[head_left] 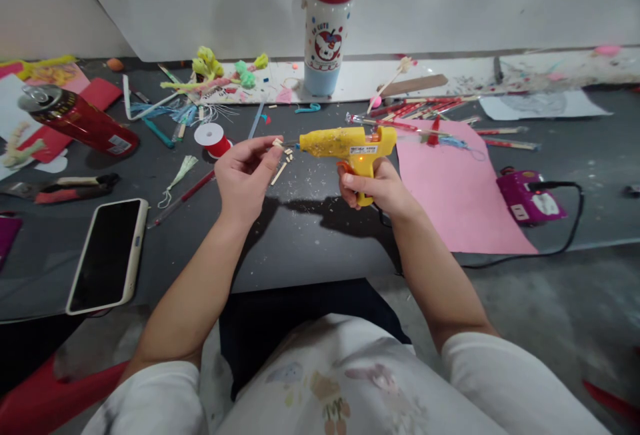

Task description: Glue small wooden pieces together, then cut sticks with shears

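Head view: our right hand (pixel 375 185) clasps the yellow glue gun (pixel 333 142) by its handle; our left hand (pixel 243 178) pinches a small pale piece (pixel 278 144) beside the nozzle (pixel 299 146), where a slip could burn us.

Muted light from above, dark shadows, wide-angle edge stretch.

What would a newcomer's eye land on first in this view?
Probably the bright yellow glue gun near the middle, gripped in the right hand, its nozzle pointing toward the left hand, which pinches a small pale piece. Next might come the tall white-and-blue bottle with a red band, upright at the back of the dark table, and the large pink sheet lying to the right of the glue gun.
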`<move>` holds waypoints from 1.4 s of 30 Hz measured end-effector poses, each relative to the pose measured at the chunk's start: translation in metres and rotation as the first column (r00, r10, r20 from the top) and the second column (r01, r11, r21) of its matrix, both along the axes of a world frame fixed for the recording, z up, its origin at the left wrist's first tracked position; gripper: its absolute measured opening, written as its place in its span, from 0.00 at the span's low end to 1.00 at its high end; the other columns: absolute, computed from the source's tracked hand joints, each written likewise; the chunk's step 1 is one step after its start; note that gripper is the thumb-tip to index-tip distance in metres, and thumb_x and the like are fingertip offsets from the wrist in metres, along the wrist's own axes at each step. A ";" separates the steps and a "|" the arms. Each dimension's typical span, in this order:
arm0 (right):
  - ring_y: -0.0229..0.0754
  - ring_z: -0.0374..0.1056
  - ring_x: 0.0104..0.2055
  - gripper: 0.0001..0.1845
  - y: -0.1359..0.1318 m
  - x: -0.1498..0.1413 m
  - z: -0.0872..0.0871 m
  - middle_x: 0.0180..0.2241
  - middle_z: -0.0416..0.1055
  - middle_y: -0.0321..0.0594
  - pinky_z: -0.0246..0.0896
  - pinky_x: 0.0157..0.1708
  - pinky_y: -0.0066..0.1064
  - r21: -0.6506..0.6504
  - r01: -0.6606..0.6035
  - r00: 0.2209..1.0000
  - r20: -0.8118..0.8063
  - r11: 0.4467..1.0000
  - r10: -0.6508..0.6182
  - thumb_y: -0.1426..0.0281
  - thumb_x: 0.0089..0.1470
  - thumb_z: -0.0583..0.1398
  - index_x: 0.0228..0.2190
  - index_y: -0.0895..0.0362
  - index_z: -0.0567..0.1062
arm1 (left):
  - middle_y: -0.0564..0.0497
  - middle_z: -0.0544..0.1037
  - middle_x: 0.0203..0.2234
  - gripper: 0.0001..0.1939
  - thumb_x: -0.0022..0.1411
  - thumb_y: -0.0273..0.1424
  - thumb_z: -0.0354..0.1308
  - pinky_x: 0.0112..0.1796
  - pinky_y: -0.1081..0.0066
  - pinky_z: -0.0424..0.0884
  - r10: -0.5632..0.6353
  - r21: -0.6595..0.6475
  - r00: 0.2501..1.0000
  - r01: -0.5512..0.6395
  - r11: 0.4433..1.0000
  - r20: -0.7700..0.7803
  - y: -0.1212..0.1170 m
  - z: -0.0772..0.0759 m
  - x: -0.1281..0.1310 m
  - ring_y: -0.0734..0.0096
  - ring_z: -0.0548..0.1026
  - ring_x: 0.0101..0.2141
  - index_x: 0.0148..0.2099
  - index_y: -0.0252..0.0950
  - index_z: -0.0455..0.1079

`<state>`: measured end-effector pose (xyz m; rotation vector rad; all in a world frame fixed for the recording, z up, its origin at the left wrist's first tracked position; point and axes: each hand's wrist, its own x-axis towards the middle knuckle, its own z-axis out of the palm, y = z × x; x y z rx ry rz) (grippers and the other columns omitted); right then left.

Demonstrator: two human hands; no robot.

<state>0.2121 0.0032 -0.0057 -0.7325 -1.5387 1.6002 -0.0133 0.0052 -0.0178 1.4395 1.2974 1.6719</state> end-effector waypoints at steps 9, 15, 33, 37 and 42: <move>0.31 0.62 0.16 0.13 0.001 0.002 -0.001 0.16 0.66 0.29 0.56 0.14 0.23 0.004 0.005 1.000 0.021 1.000 -0.005 0.61 0.55 0.65 0.29 0.56 0.69 | 0.51 0.81 0.29 0.14 0.54 0.46 0.67 0.17 0.72 0.61 0.025 -0.009 0.998 -0.025 1.000 0.055 0.001 0.001 0.002 0.79 0.69 0.18 0.37 0.44 0.79; 0.31 0.61 0.16 0.12 0.002 0.004 0.000 0.16 0.66 0.29 0.55 0.16 0.23 0.018 -0.009 0.999 0.039 1.000 0.009 0.63 0.57 0.64 0.30 0.57 0.70 | 0.52 0.83 0.32 0.10 0.54 0.44 0.69 0.17 0.71 0.62 -0.015 -0.022 0.995 0.017 1.000 0.098 0.002 0.001 0.000 0.77 0.72 0.21 0.36 0.47 0.79; 0.34 0.60 0.18 0.16 0.005 0.017 0.012 0.19 0.64 0.31 0.55 0.19 0.28 0.145 0.189 0.862 0.449 0.971 -0.235 0.57 0.51 0.65 0.33 0.58 0.73 | 0.52 0.77 0.24 0.10 0.54 0.38 0.68 0.26 0.75 0.68 0.022 -0.103 0.998 -0.015 0.995 0.062 0.011 -0.004 -0.005 0.77 0.72 0.25 0.37 0.38 0.79; 0.40 0.66 0.27 0.16 0.001 0.032 0.022 0.27 0.71 0.38 0.57 0.27 0.31 0.443 0.263 0.604 0.617 0.857 -0.504 0.57 0.53 0.62 0.38 0.56 0.75 | 0.52 0.76 0.23 0.09 0.54 0.37 0.67 0.27 0.75 0.68 0.011 -0.089 0.998 -0.005 0.996 0.061 0.013 -0.005 -0.004 0.77 0.71 0.25 0.36 0.38 0.79; 0.51 0.71 0.35 0.23 -0.022 0.045 0.035 0.38 0.77 0.48 0.55 0.31 0.35 0.609 0.118 0.172 0.766 0.785 -0.620 0.61 0.52 0.62 0.49 0.56 0.72 | 0.55 0.70 0.19 0.09 0.52 0.37 0.69 0.24 0.75 0.65 -0.008 -0.105 0.994 0.020 0.994 0.108 0.016 -0.009 -0.005 0.79 0.66 0.21 0.35 0.38 0.80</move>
